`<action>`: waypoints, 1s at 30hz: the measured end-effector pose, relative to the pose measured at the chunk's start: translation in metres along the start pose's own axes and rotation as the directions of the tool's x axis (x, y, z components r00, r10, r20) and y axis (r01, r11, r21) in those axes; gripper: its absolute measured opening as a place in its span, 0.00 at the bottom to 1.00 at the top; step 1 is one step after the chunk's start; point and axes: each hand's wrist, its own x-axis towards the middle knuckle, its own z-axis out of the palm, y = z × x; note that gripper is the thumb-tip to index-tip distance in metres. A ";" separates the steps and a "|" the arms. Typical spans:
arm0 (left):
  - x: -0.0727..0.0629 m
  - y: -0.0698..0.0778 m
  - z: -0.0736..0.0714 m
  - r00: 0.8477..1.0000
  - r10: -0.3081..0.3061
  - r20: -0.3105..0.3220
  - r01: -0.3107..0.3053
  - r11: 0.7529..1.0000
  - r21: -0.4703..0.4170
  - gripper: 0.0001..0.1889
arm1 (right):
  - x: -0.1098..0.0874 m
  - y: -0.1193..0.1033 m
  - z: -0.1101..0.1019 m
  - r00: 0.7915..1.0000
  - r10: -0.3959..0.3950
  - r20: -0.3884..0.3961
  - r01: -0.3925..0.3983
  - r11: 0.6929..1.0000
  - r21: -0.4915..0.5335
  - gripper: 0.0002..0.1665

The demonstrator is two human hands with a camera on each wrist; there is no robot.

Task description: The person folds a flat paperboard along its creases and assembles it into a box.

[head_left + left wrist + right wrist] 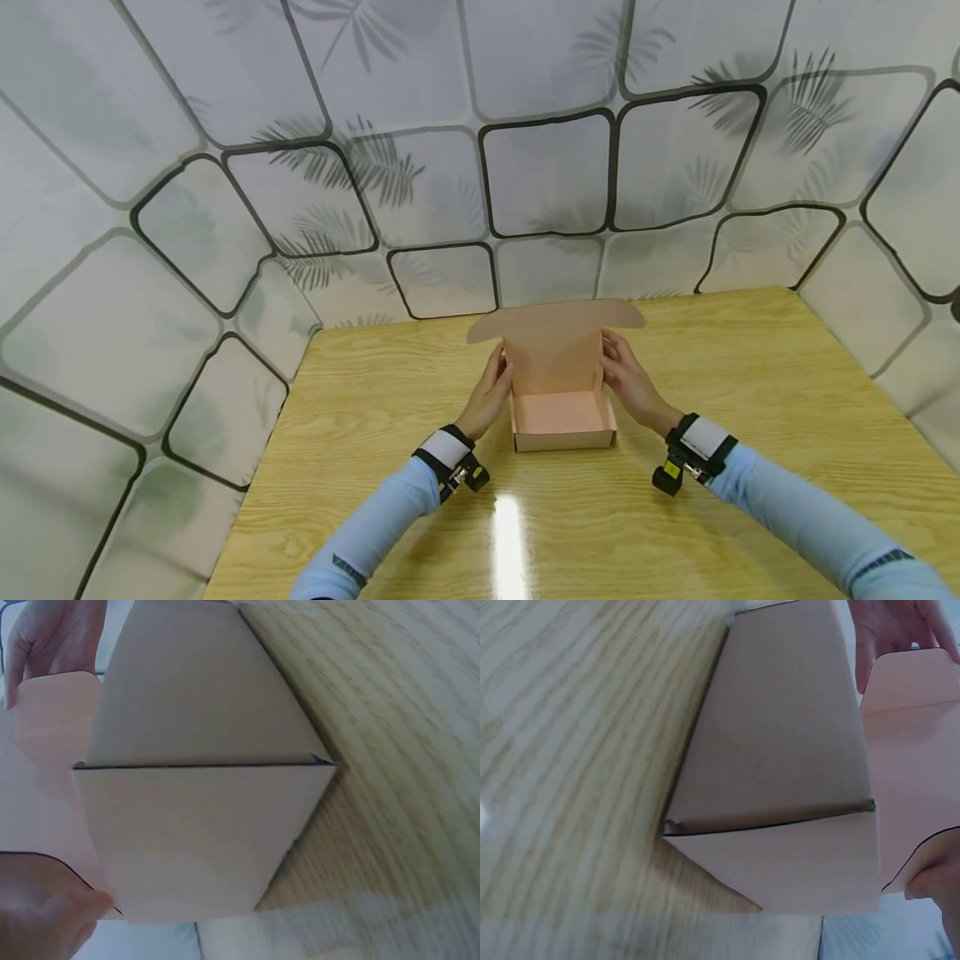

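Observation:
An open cardboard box (564, 412) sits on the wooden table, its front facing me and its lid (553, 358) raised upright at the back. The lid's front flap (555, 317) spreads wide at the top, with rounded ends. At the lid's left side, my left hand (489, 392) pinches the edge, its thumb (86, 906) on the side flap. Opposite it, my right hand (633, 385) grips the lid's right side, the thumb (924, 883) at the flap's curved edge. Both wrist views show the box's plain outer walls; inside, the bare bottom shows in the head view.
The light wood table (390, 375) reaches back to a pale curtain (547, 175) with dark rounded outlines and leaf prints, which also hangs on both sides. A bright reflection lies on the table in front of the box. Each wrist wears a strapped camera.

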 end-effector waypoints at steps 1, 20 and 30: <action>-0.002 0.004 0.000 1.000 0.004 0.012 -0.005 1.000 0.012 0.30 | -0.001 0.001 -0.001 1.000 -0.008 0.009 0.008 1.000 -0.003 0.37; -0.020 -0.018 -0.007 0.961 0.192 0.198 -0.239 0.938 0.250 0.31 | -0.030 0.029 -0.013 0.963 -0.189 0.192 0.235 0.939 -0.250 0.34; -0.016 -0.047 -0.026 0.856 0.348 0.382 -0.482 0.804 0.348 0.37 | -0.037 0.049 -0.029 0.760 -0.455 0.464 0.617 0.728 -0.299 0.39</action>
